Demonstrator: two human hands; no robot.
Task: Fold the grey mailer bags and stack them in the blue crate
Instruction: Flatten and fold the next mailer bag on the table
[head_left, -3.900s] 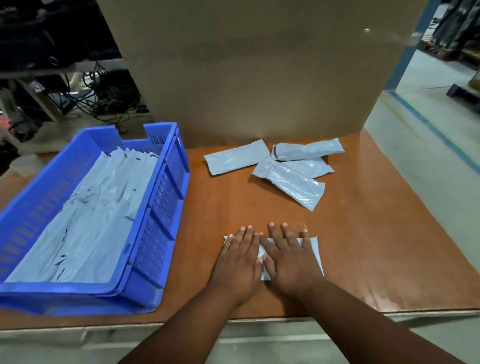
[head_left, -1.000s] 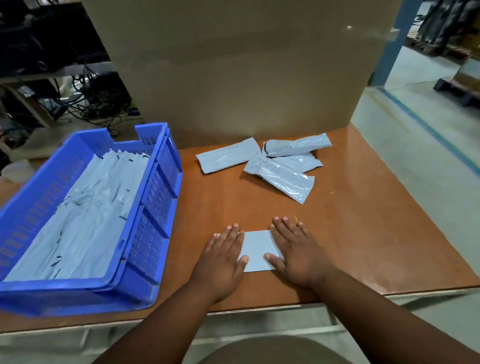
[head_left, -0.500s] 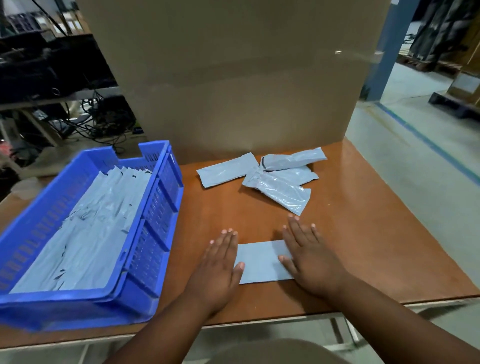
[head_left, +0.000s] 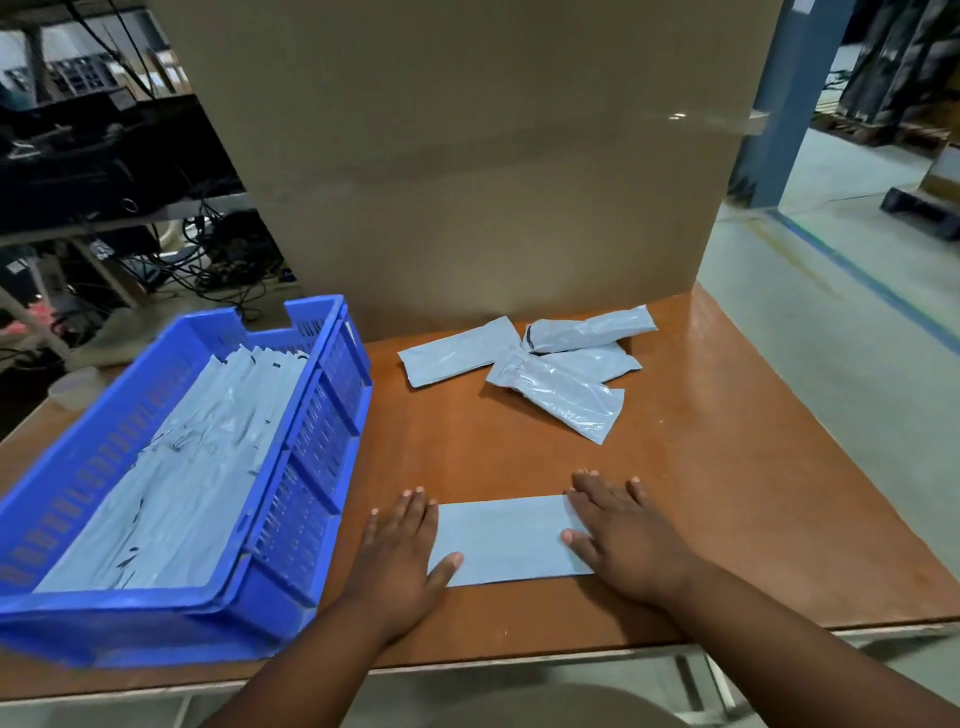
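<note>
Dim, cool indoor light. Glare streak on the desk (head_left: 691, 374) along its far right edge; small highlight on the cardboard sheet (head_left: 467, 171), upper right. Soft shadows under both forearms. Left background shelves nearly black, detail probably lost. Wide-angle bowing at frame edges; blue crate (head_left: 306, 519) near corner slightly smeared.

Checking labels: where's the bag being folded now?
Head view, near table edge: the folded bag lies flat between left hand and right hand, right of the crate.
</note>
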